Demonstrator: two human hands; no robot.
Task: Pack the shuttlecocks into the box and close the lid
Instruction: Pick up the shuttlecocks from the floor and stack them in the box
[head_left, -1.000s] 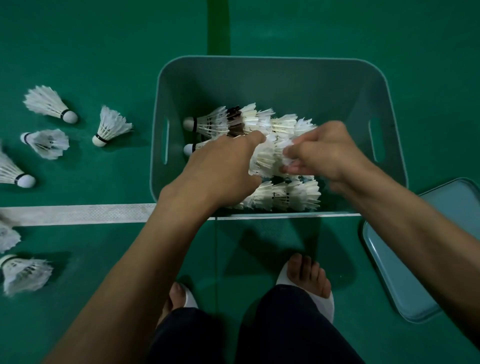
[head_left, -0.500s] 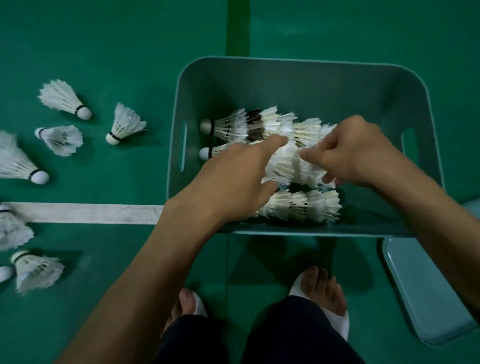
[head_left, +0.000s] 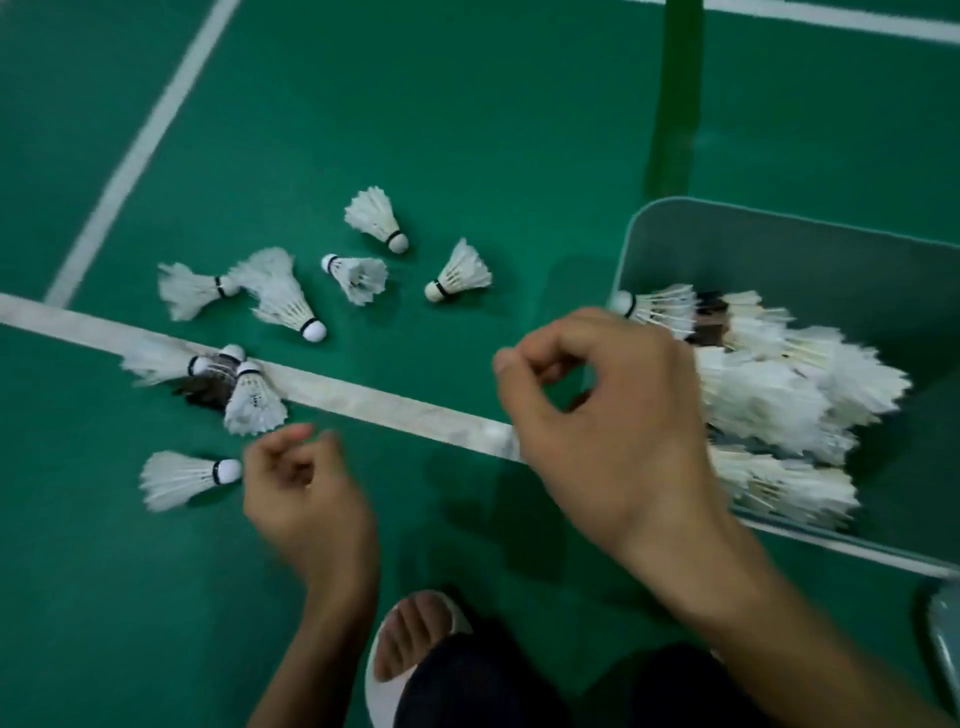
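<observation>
Roughly nine loose shuttlecocks (head_left: 291, 304) lay on the floor (head_left: 467, 130), left of the box (head_left: 779, 249). Left hand (head_left: 306, 499) and right hand (head_left: 613, 415) were loosely curled, holding nothing. Likely featherlight with crushable skirts; best pinched at the cork. Box partly filled.

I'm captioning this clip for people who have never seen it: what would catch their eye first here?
Probably the loose white shuttlecocks scattered over the green court floor at centre left, some lying on the white line. Next, the grey-green box at right, holding a heap of packed shuttlecocks. In front, the empty left hand sits beside a floor shuttlecock, while the right hand hovers at the box's edge.
</observation>
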